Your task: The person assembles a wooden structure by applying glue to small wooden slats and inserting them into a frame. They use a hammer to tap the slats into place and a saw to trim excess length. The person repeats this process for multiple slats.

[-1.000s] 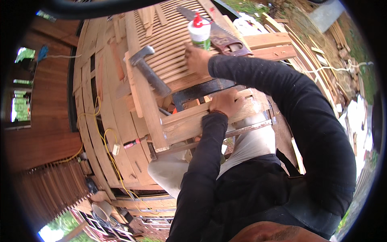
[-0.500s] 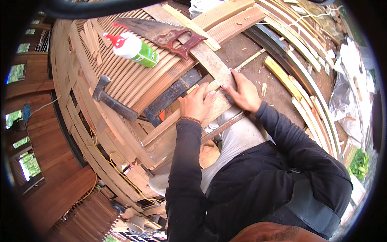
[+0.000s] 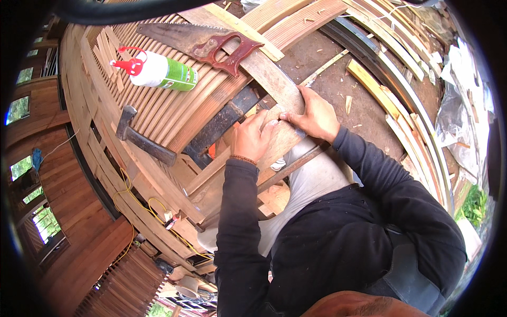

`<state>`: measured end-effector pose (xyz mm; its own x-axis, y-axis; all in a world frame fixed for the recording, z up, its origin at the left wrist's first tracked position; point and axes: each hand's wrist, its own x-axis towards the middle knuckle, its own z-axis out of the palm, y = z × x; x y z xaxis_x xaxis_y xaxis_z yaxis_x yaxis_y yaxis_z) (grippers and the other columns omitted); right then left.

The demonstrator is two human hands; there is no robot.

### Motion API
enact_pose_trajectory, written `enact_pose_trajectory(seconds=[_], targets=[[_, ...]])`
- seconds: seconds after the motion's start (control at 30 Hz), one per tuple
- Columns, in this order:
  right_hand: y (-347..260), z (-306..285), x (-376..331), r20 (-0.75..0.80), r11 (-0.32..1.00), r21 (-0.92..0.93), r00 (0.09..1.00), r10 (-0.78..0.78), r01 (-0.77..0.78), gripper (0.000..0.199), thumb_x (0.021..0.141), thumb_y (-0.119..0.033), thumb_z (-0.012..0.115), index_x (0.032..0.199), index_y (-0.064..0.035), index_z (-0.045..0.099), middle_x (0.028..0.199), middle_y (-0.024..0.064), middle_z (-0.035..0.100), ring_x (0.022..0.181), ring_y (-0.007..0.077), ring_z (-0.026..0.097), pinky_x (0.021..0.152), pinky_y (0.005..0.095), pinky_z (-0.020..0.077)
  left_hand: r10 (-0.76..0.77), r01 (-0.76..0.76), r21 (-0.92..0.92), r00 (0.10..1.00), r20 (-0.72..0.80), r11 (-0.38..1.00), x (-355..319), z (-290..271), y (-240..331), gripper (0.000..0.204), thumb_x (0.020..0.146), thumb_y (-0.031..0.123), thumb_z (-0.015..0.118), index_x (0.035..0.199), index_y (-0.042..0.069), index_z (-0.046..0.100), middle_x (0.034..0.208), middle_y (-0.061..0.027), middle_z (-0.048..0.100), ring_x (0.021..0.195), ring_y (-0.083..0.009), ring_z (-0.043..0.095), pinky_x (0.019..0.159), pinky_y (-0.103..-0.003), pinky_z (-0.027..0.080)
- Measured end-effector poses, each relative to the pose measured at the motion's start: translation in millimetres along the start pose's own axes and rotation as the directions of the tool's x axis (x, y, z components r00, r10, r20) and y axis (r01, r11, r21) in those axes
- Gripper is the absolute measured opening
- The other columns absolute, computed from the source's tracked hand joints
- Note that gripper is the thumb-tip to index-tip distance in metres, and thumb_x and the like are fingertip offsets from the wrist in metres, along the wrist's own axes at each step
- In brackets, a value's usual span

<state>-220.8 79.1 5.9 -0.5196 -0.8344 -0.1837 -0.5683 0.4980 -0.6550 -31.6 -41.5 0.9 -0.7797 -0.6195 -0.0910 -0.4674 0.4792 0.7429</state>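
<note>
My left hand grips the left edge of a flat wooden board at the middle of the view, its thumb on top. My right hand is wrapped round the opposite edge, thumb lying across the top face near a seam. Beyond that seam a longer wooden strip runs away to the upper left. Across the strip lies a handsaw with a reddish wooden handle. Fingers under the wood are hidden. A dark metal bar passes beside my left hand.
Left of the saw, a white-and-green glue bottle with a red nozzle lies on a row of slats. A hammer rests nearer. Long planks fill the right side. A yellow cord trails at lower left.
The view has shifted slightly, so the bottle, saw and hammer appear farther left. My right thumb now reaches farther across the board toward the left hand. Both hands keep their grip.
</note>
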Motion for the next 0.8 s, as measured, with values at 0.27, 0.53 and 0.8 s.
enact_pose_trajectory(seconds=[0.27, 0.53, 0.8], targets=[[-5.9, -3.1, 5.1, 0.055, 0.998, -0.026, 0.997, 0.052, -0.050, 0.082, 0.078, -0.057, 0.082, 0.126, 0.0043, 0.055, 0.121, 0.0269, 0.067, 0.114, 0.0421, 0.067, 0.094, 0.0497, 0.0538, 0.011, -0.011, 0.011, 1.000, 0.001, 1.000, 3.1, -1.0, 0.5, 0.044, 0.095, 0.030, 0.072, 0.123, -0.003, 0.070, 0.111, -0.0278, 0.072, 0.102, -0.0419, 0.072, 0.088, -0.045, 0.057], [-14.2, -7.0, 10.3, 0.122, 0.988, -0.076, 0.982, 0.145, -0.137, 0.085, 0.076, -0.057, 0.083, 0.127, 0.0038, 0.053, 0.123, 0.0275, 0.068, 0.116, 0.0400, 0.067, 0.095, 0.0486, 0.0540, -0.072, 0.073, -0.018, 0.996, 0.047, 0.997, 5.9, 0.5, -5.0, 0.050, 0.094, 0.037, 0.072, 0.127, -0.001, 0.070, 0.101, -0.0267, 0.073, 0.094, -0.0408, 0.073, 0.083, -0.045, 0.057], [-24.8, -11.5, 12.8, 0.150, 0.972, -0.089, 0.962, 0.229, -0.218, 0.085, 0.076, -0.058, 0.084, 0.126, 0.0044, 0.053, 0.121, 0.0280, 0.070, 0.114, 0.0402, 0.069, 0.098, 0.0474, 0.0533, -0.167, 0.164, 0.039, 0.981, 0.096, 0.986, 11.7, -4.1, -2.0, 0.056, 0.092, 0.045, 0.074, 0.130, 0.004, 0.071, 0.091, -0.0244, 0.073, 0.083, -0.0349, 0.073, 0.078, -0.043, 0.056]])
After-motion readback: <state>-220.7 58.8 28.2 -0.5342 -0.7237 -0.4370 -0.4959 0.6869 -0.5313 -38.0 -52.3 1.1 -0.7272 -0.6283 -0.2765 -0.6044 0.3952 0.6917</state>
